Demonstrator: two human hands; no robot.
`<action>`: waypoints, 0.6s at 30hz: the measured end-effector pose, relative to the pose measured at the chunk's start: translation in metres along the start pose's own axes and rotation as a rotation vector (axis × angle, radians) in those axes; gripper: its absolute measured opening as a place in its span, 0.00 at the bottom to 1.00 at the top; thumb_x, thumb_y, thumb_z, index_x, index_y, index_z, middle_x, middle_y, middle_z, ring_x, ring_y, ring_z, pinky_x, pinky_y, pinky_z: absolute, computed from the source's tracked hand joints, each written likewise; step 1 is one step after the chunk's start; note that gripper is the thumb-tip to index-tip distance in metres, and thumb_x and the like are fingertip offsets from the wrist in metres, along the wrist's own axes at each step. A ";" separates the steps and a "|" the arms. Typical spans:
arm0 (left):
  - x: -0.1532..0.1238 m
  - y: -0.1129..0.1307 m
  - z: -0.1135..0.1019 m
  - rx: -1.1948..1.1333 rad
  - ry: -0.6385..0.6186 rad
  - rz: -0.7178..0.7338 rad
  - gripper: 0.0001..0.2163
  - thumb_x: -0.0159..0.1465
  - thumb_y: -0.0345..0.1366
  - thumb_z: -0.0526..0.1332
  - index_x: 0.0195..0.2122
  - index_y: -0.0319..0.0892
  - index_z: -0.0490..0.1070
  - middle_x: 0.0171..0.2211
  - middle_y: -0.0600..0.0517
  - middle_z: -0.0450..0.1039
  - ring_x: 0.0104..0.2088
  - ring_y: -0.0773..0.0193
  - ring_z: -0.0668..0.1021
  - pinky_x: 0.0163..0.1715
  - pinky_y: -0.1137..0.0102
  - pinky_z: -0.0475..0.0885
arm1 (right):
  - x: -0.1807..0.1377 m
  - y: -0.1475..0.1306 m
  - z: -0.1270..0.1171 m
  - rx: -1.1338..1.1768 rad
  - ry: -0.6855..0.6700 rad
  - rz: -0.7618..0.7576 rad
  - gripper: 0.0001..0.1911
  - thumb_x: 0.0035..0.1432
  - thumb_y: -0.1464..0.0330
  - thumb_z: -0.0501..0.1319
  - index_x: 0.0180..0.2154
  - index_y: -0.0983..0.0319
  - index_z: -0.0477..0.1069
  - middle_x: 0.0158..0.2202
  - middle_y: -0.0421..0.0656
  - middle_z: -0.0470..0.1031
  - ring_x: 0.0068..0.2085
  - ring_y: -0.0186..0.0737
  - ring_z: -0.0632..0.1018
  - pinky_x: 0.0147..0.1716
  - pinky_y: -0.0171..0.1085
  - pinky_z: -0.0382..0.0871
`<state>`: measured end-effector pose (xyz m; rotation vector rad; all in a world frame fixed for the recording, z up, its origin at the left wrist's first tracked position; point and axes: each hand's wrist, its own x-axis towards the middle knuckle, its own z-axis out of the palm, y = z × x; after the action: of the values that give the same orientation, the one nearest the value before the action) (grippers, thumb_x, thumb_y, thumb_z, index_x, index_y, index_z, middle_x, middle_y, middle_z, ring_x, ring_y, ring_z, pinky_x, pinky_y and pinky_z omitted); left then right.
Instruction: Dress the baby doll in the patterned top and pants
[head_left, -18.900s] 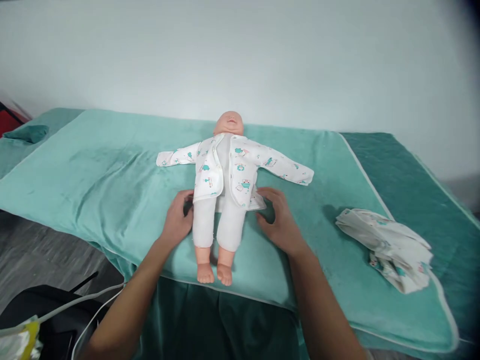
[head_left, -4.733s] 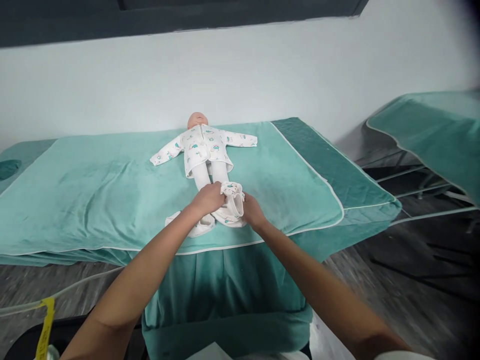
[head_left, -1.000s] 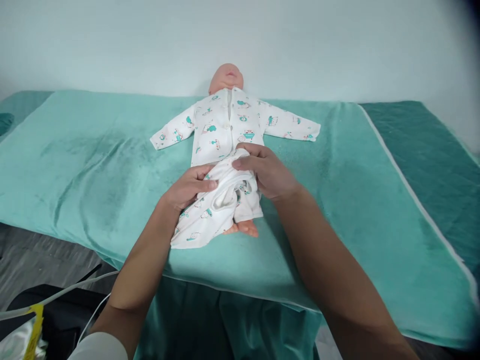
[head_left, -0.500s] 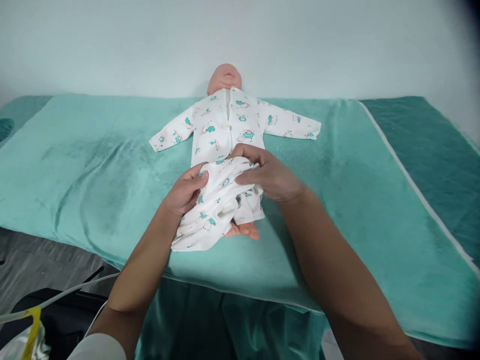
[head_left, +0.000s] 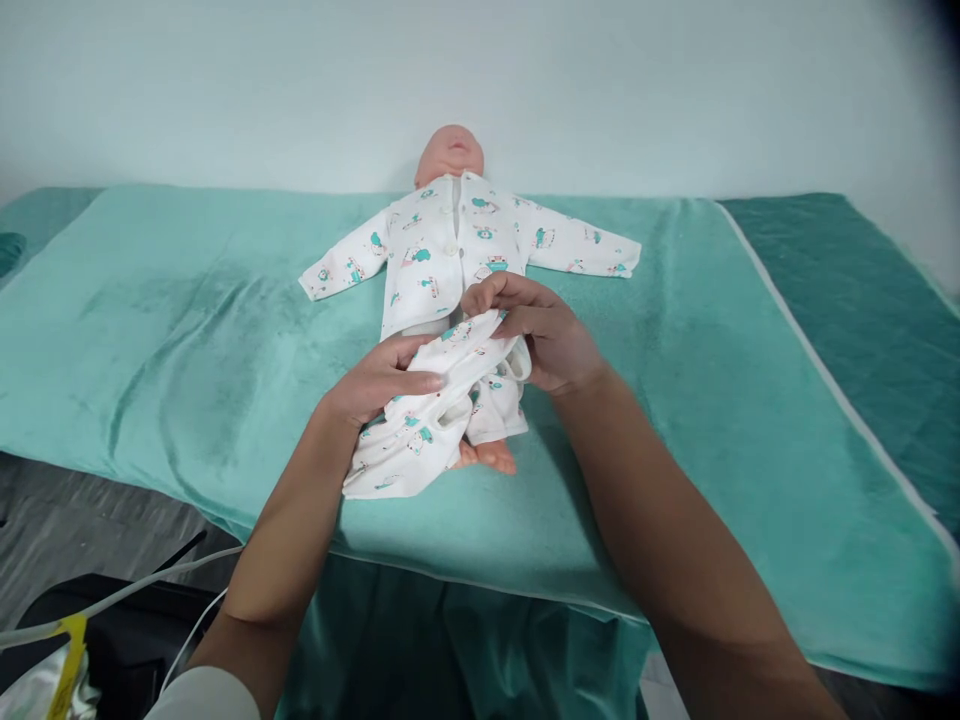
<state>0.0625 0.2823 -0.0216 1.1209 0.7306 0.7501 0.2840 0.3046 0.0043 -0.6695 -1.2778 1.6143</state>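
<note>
A baby doll (head_left: pixel 451 152) lies on its back on a teal towel (head_left: pixel 187 330), dressed in a white printed top (head_left: pixel 442 255) with sleeves spread out. White printed baby trousers (head_left: pixel 420 425) are bunched over the doll's legs. My left hand (head_left: pixel 379 380) grips the waistband on the left side. My right hand (head_left: pixel 544 330) pinches the waistband on the right, at the doll's hips. The doll's bare feet (head_left: pixel 487 457) poke out below the cloth.
The towel covers a table with a darker teal cover (head_left: pixel 862 300) showing at the right. A white wall stands behind. At lower left are a black object (head_left: pixel 112 630), white cables (head_left: pixel 150 590) and a yellow tag (head_left: pixel 64 660) on the grey floor.
Both hands have kept hold of the trousers' waistband and worked it slightly up the doll's legs toward the hips. Earlier the trousers were at the doll's feet.
</note>
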 end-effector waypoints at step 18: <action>0.002 -0.006 0.018 -0.098 0.397 0.228 0.18 0.58 0.53 0.73 0.40 0.46 0.76 0.33 0.55 0.77 0.35 0.61 0.80 0.35 0.69 0.74 | -0.003 -0.017 0.009 -0.408 -0.092 0.156 0.16 0.49 0.61 0.77 0.37 0.60 0.78 0.33 0.39 0.76 0.32 0.36 0.74 0.30 0.34 0.66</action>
<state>0.0795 0.2734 -0.0224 0.9858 0.8947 1.2115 0.2834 0.2985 0.0224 -0.9733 -1.6807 1.5326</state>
